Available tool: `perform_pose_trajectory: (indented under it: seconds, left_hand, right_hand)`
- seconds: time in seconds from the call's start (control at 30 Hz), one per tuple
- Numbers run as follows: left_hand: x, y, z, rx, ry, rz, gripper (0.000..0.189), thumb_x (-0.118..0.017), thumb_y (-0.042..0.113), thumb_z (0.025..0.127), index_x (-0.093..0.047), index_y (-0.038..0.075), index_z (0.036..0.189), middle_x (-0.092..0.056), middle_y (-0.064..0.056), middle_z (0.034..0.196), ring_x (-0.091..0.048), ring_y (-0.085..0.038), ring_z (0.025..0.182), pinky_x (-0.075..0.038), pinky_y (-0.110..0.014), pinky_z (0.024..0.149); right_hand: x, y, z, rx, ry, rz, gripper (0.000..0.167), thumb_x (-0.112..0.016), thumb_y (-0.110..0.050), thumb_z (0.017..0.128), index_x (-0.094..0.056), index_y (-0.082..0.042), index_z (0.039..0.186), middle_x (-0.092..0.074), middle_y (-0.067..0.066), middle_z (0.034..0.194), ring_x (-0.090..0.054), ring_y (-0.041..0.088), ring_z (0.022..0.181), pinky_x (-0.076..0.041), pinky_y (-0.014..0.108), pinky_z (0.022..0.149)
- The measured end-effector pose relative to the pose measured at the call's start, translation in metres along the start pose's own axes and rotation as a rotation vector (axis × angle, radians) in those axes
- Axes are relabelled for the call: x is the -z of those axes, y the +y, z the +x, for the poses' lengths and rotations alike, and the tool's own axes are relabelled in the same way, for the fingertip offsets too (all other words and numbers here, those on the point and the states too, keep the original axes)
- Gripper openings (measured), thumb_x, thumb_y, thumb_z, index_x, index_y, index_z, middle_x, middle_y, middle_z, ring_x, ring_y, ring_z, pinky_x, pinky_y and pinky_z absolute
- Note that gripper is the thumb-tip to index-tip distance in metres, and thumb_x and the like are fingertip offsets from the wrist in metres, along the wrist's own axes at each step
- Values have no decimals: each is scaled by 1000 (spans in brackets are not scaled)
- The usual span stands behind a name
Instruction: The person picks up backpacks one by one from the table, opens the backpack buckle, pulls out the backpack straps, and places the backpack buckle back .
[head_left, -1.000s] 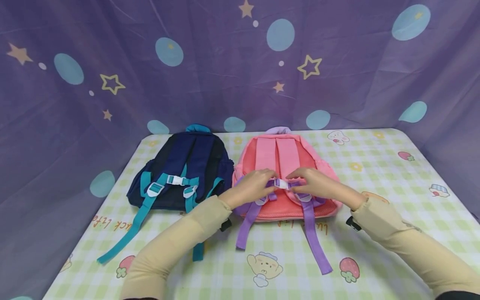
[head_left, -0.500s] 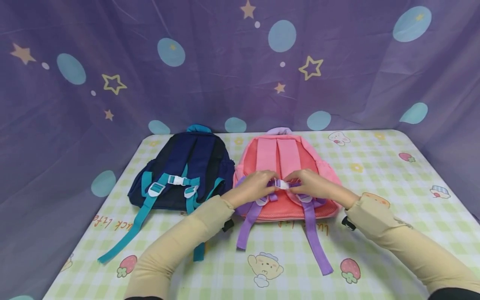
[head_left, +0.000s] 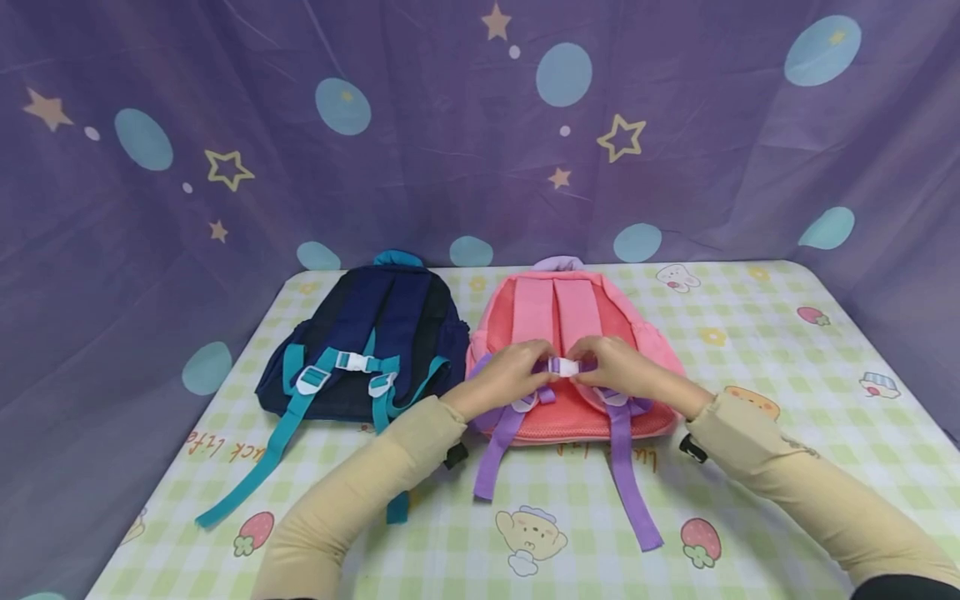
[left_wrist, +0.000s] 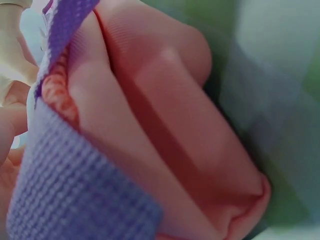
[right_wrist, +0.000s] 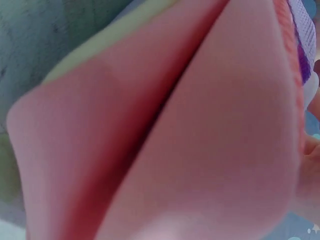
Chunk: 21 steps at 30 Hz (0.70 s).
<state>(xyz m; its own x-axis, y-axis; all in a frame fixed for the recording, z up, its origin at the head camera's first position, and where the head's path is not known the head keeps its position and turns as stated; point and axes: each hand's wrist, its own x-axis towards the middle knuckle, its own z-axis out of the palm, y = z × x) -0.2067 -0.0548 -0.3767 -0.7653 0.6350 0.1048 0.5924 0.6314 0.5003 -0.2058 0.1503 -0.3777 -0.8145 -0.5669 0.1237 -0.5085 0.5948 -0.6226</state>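
A pink backpack (head_left: 517, 421) lies with its strap side up on the table. Across its straps runs a purple chest strap joined by a white side-release buckle (head_left: 565, 367). My left hand (head_left: 510, 375) pinches the strap at the buckle's left end. From the other side, the thumb and fingers of my right hand (head_left: 618, 367) pinch the buckle's right end. Both wrist views look at the pink side of the backpack, with purple webbing (left_wrist: 75, 175) in front in the left wrist view and part of a hand (right_wrist: 307, 175) at the right wrist view's edge.
To the left lies a dark blue backpack (head_left: 348, 312) with teal straps and a fastened white buckle (head_left: 352, 361). Purple strap tails (head_left: 633, 492) hang toward the front. A checked cloth (head_left: 780, 367) covers the table; a purple curtain (head_left: 450, 183) stands behind.
My right hand has shifted slightly left, its fingers now closer in on the buckle's right end. My left hand stays nearly in place. Both backpacks lie where they were.
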Motion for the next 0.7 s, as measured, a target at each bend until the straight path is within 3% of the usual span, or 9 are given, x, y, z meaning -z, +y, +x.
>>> perform_pose_trajectory:
  seconds: [0.33,0.7]
  left_hand:
    - [-2,-2,-4,5,54,-56,20,-67,10,93,-60,1,108,-65,-10,101,-61,-19,86,-52,-29,79]
    - [-4,-1,-5,-7,107,-72,19,-69,10,91,-59,1,105,-66,-11,103,-64,-22,96,-52,-33,85]
  right_hand:
    - [1,-7,-2,7,87,-7,23,-77,2,79,-67,7,99,-66,11,92,-59,21,82,-52,36,74]
    - [-2,-8,-2,36,155,-25,23,-77,5,77,-68,8,98,-64,13,94,-60,24,82,-53,41,75]
